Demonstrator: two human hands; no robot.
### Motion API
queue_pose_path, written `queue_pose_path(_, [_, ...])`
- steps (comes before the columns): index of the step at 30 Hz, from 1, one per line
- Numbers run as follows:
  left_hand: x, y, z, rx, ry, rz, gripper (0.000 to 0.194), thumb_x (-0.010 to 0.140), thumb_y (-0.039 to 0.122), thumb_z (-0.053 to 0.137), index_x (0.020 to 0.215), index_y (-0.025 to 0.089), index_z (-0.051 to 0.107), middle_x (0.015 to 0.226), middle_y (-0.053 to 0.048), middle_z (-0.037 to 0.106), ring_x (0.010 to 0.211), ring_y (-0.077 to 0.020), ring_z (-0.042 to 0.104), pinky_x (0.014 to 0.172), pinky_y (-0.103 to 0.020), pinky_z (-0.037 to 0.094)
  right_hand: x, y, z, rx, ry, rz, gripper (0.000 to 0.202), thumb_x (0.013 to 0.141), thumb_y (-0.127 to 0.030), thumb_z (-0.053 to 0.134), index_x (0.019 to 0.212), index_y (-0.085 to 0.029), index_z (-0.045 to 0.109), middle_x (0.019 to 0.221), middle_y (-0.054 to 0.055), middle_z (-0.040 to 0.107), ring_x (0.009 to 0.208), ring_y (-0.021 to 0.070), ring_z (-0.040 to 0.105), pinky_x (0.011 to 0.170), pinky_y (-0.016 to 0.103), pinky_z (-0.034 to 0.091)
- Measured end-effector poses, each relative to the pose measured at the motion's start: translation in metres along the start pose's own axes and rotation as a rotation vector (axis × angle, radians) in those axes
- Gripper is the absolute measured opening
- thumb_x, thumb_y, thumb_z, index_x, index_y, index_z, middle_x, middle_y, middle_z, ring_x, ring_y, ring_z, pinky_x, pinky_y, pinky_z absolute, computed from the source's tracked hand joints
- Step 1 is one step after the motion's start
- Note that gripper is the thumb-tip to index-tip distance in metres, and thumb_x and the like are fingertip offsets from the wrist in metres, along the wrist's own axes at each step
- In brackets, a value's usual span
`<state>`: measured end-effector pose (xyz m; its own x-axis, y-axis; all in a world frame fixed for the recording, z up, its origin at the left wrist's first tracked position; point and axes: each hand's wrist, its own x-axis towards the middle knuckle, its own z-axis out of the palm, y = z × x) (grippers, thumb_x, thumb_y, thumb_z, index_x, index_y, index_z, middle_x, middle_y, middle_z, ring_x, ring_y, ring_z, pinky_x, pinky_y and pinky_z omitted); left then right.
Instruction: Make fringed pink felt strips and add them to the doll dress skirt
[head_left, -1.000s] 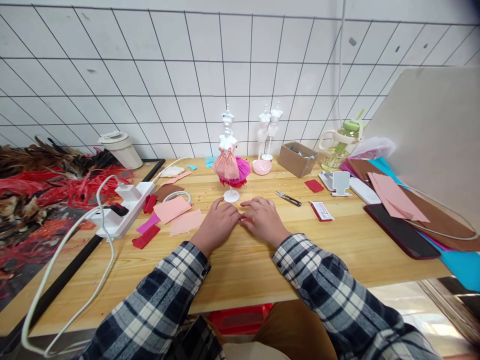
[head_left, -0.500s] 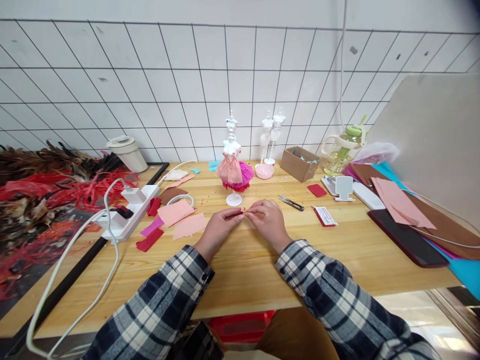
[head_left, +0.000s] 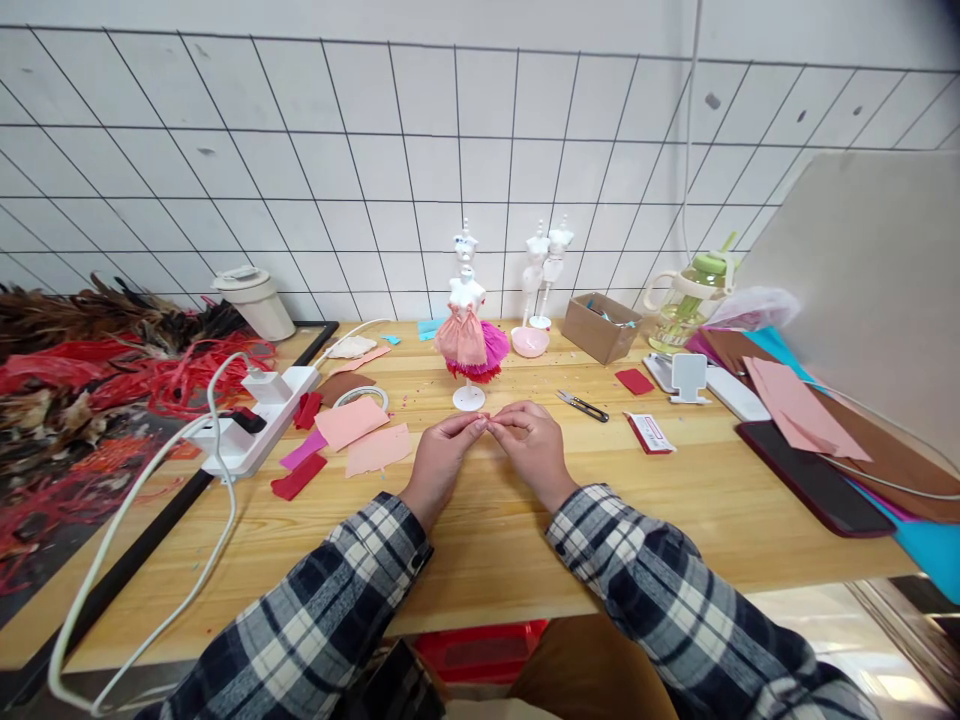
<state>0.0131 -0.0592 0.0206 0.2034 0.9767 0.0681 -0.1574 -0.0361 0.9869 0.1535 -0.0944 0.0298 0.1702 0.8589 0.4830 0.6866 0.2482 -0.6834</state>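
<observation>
Left hand (head_left: 444,460), right hand (head_left: 531,448) drawn closer; both pinch what seems tiny reddish piece (head_left: 484,415), presumably for fine control.

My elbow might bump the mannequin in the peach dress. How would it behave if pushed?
The mannequin may tip, standing tall on a small round base. Its peach dress would probably flex or crumple, since it looks thin and gathered.

A tiny, mostly hidden reddish piece (head_left: 485,415) is pinched between the fingertips (head_left: 475,426).
</observation>
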Motion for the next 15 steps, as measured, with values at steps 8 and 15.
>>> queue_pose_path(8, [-0.001,0.027,-0.014,0.47,-0.062,0.422,0.019,0.083,0.033,0.061,0.087,0.019,0.073,0.115,-0.007,0.069,0.114,-0.0219,0.058,0.105,-0.041,0.04,0.005,-0.002,-0.018,0.03,-0.06,-0.195,0.037,0.081,-0.039,0.064,0.115,-0.023,0.065,0.117,0.007,0.062,0.111,0.0195,0.053,0.098,0.033,0.04])
queue_pose_path(15, [0.01,0.026,-0.03,0.848,-0.309,0.599,0.018,0.086,0.03,0.058,0.093,0.022,0.074,0.1,-0.005,0.074,0.114,-0.0227,0.057,0.1,-0.042,0.043,0.005,0.002,-0.023,-0.006,-0.179,-0.283,0.025,0.089,-0.041,0.057,0.103,-0.027,0.072,0.098,0.004,0.07,0.096,0.0176,0.058,0.089,0.032,0.042])
